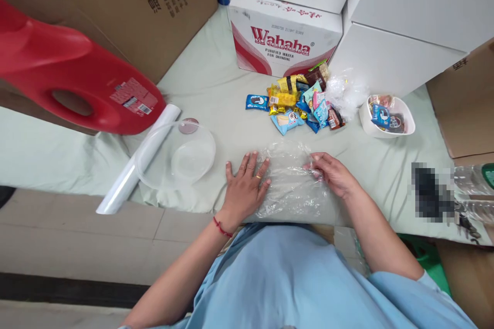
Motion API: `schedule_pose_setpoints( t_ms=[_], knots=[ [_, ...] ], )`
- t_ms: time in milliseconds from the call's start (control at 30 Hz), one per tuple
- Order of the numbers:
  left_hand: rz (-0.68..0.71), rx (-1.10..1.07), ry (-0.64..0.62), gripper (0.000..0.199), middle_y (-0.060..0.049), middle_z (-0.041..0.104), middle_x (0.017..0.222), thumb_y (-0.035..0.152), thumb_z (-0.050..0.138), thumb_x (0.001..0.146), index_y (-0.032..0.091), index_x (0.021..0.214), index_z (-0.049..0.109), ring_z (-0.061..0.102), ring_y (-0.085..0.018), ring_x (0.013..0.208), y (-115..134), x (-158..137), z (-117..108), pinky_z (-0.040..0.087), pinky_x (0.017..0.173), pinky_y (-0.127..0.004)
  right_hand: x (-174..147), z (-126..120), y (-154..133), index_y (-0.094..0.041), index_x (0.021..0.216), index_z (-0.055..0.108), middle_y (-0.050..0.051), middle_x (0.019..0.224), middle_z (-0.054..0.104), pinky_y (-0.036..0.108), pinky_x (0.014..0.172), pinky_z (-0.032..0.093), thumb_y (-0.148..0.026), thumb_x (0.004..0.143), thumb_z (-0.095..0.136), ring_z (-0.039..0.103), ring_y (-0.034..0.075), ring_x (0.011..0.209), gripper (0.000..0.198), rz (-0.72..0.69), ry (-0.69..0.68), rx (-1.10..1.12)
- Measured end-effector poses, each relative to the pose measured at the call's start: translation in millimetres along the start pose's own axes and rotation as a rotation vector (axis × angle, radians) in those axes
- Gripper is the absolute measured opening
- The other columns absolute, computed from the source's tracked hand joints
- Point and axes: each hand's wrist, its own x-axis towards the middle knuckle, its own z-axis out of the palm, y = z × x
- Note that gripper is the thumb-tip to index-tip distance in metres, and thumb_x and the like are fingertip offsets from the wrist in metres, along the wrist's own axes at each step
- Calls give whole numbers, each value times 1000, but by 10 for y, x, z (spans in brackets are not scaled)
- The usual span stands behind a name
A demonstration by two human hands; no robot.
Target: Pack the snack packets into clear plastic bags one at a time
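A clear plastic bag (291,185) lies crinkled and flat on the pale green cloth in front of me. My left hand (245,180) rests palm down with fingers spread, its thumb side over the bag's left edge. At the upper right edge of the bag, my right hand (331,170) has thumb and fingers pinched together on the film. Beyond the bag sits a pile of wrapped snacks (287,100) in yellow, blue and brown packets. Left of my left hand stands a translucent plastic bowl (193,157).
A white tub (389,131) with packets and a crumpled clear bag (347,93) lie right of the pile. The white Wahaha carton (285,41) stands behind. At left are a large red jug (81,77) and a white roll (135,164). Bottles (473,180) lie far right.
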Motion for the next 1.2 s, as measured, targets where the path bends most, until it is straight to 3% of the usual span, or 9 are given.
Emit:
schedule_pose_setpoints(
  t_ms=[100, 233, 567, 700, 833, 900, 1000, 1100, 1200],
  knots=[
    [-17, 22, 1, 57, -13, 23, 177, 45, 35, 110, 31, 166, 36, 30, -35, 161, 9, 2, 29, 15, 124, -78, 141, 72, -25, -22, 101, 68, 2, 82, 75, 24, 51, 33, -55, 59, 95, 54, 13, 60, 59, -109, 28, -78],
    [-75, 39, 22, 63, -20, 20, 176, 46, 37, 109, 24, 168, 30, 32, -37, 160, 20, -1, 69, 16, 123, -78, 179, 56, -101, -22, 98, 68, -5, 68, 61, 24, 52, 32, -51, 62, 93, 48, 11, 59, 53, -270, 139, -152],
    [-94, 5, 104, 67, -26, 21, 174, 47, 36, 109, 12, 167, 30, 34, -40, 159, -11, -4, 131, 19, 123, -77, 176, -110, -241, -22, 94, 71, -5, 66, 53, 25, 53, 37, -50, 61, 92, 43, 11, 60, 48, -273, 173, -164],
    [-71, 25, 320, 67, -24, 22, 175, 40, 48, 107, 18, 167, 30, 21, -38, 164, -44, -94, 180, 14, 127, -73, 211, -82, -185, -24, 95, 72, -5, 70, 54, 26, 59, 45, -49, 67, 89, 48, 12, 64, 41, -322, 186, -128],
    [237, 98, 537, 69, -6, 41, 171, 28, 61, 101, 37, 165, 35, 9, -23, 167, -80, -210, 209, 0, 134, -57, 239, -37, -149, -26, 98, 70, -3, 79, 60, 31, 69, 56, -49, 67, 90, 59, 16, 74, 44, -293, 153, -33],
    [318, 75, 437, 63, -4, 47, 167, 26, 57, 103, 37, 163, 38, 22, -20, 165, -91, -206, 182, 0, 135, -54, 233, 0, -140, -28, 103, 67, -3, 83, 62, 35, 74, 61, -52, 67, 91, 67, 20, 84, 49, -263, 122, 28],
    [150, -30, 167, 63, -15, 41, 169, 40, 44, 108, 22, 167, 31, 37, -29, 159, -90, -121, 99, 6, 132, -64, 188, 35, -138, -34, 119, 62, -2, 98, 67, 40, 78, 63, -51, 67, 94, 73, 23, 93, 63, -204, 48, 70],
    [14, -67, 12, 68, -18, 34, 172, 47, 34, 109, 16, 169, 24, 34, -34, 160, -60, -34, 35, 11, 129, -70, 125, -3, -148, -35, 132, 58, 2, 111, 72, 36, 73, 61, -41, 61, 99, 71, 20, 86, 82, -116, -49, 18],
    [-22, -32, -22, 66, -17, 31, 173, 45, 29, 109, 17, 169, 25, 31, -34, 161, -15, -4, 32, 8, 128, -74, 83, -107, -169, -29, 130, 61, 2, 100, 74, 25, 60, 50, -35, 59, 100, 64, 14, 72, 81, -46, -95, -41]
  ],
)
